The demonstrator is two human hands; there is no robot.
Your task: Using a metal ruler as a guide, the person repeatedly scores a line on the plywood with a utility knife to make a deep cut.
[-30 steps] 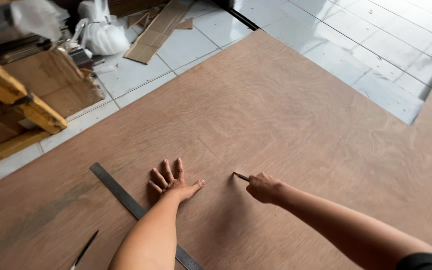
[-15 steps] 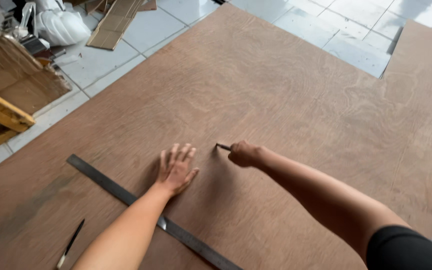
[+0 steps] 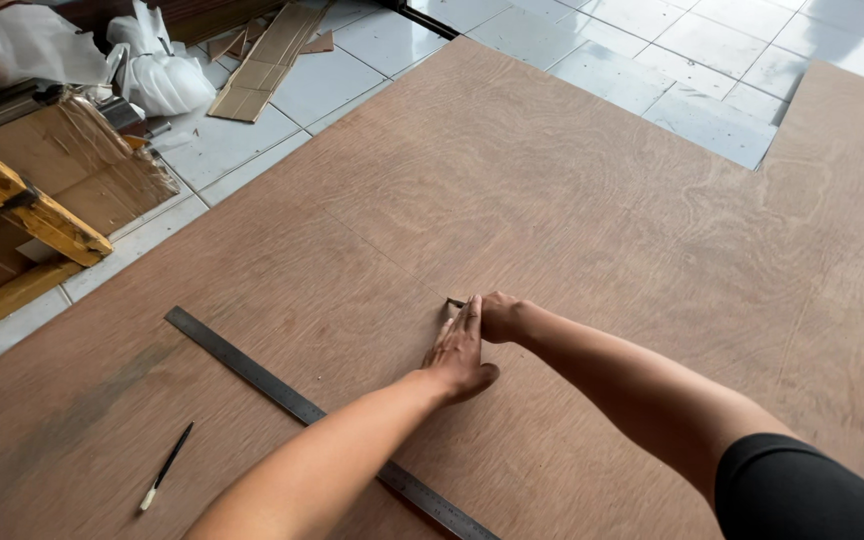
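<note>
Right hand (image 3: 499, 316) is pinching a small dark marking tool (image 3: 454, 302) on the brown plywood sheet (image 3: 592, 200); left hand (image 3: 460, 350), flat and empty, is crowding it. Risk: smudged mark, grazed fingers.

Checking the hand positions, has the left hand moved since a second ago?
Yes. The left hand has slid right, away from the steel ruler, and now lies against the right hand on the plywood.

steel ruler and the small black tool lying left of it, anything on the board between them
Nothing: in the head view only bare plywood board shows between the steel ruler and the small black tool.
</note>
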